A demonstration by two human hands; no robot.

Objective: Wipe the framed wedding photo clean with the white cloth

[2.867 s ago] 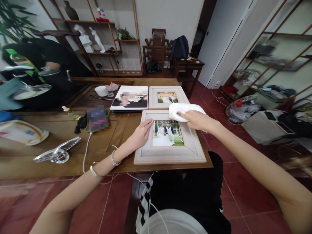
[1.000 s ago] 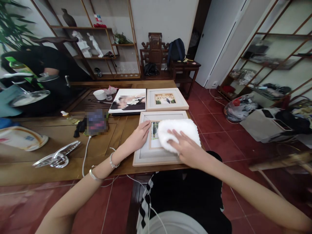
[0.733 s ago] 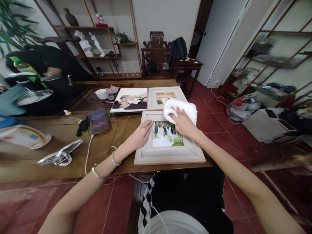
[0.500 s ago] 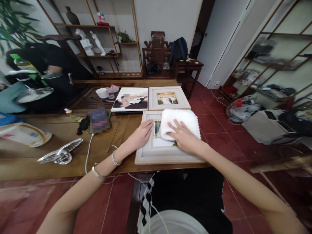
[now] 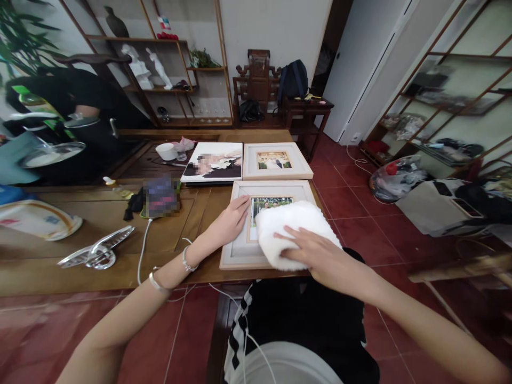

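A pale picture frame point(image 5: 236, 256) lies flat near the table's front edge, with a photo point(image 5: 272, 202) of people outdoors inside it. My left hand point(image 5: 230, 221) rests on the frame's left border, fingers stretched out along it. Over the frame's lower right part is a fluffy white cloth point(image 5: 304, 216), which hides part of the photo. My right hand point(image 5: 312, 250) grips this cloth from above, its thumb side sunk into the fold. Behind, a second framed photo point(image 5: 278, 172) and a photo album point(image 5: 218, 173) lie side by side.
On the wooden table point(image 5: 192, 213) to the left are a pixelated pouch point(image 5: 160, 197) with a white cable, a chrome winged ornament point(image 5: 98, 250), a small dropper bottle point(image 5: 116, 186) and a white cup point(image 5: 167, 152). A person in black point(image 5: 92, 96) is at the far left.
My right hand has drawn the cloth down and slightly right, toward me, uncovering the upper part of the photo. My left hand has stayed on the frame's left border.
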